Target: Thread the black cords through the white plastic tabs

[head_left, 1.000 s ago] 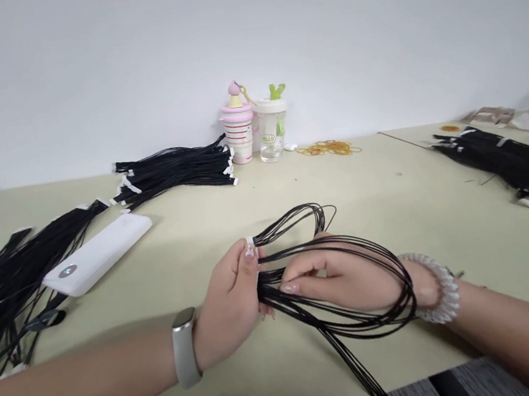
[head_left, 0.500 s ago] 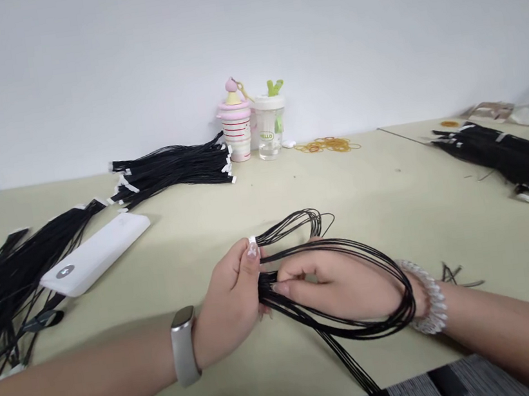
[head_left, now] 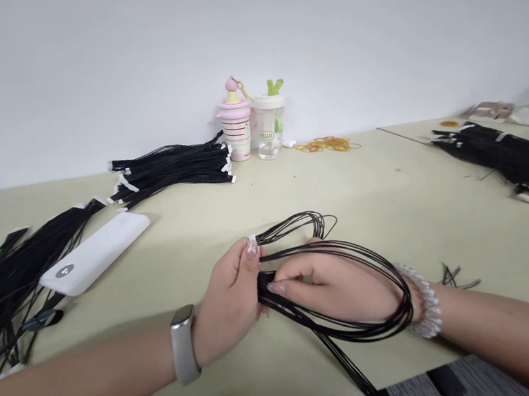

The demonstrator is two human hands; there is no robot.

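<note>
A bundle of thin black cables [head_left: 360, 335] is bent into loops between my hands, just above the table. My left hand [head_left: 234, 299] is closed on the bundle, thumb on top, with a white connector [head_left: 252, 241] poking out beside the thumb. My right hand [head_left: 339, 285] reaches through the large loop, which lies round it near the wrist. Its thumb and forefinger pinch the cables close to my left palm; the other fingers are mostly hidden. From below the hands a tail of the cables runs down to the table's front edge.
At the left lie a white power bank [head_left: 96, 254] and loose black cables [head_left: 31, 274]. Another cable bundle [head_left: 173, 171], a pink-lidded cup [head_left: 237, 130], a clear cup [head_left: 267, 136] and rubber bands [head_left: 328, 145] are at the back. More cables [head_left: 507, 153] lie right; cable scraps [head_left: 453, 276] sit near my right wrist.
Both hands keep their hold on the cables. My right hand has shifted very slightly left, closer to my left palm, and the loop has moved a little with it.
</note>
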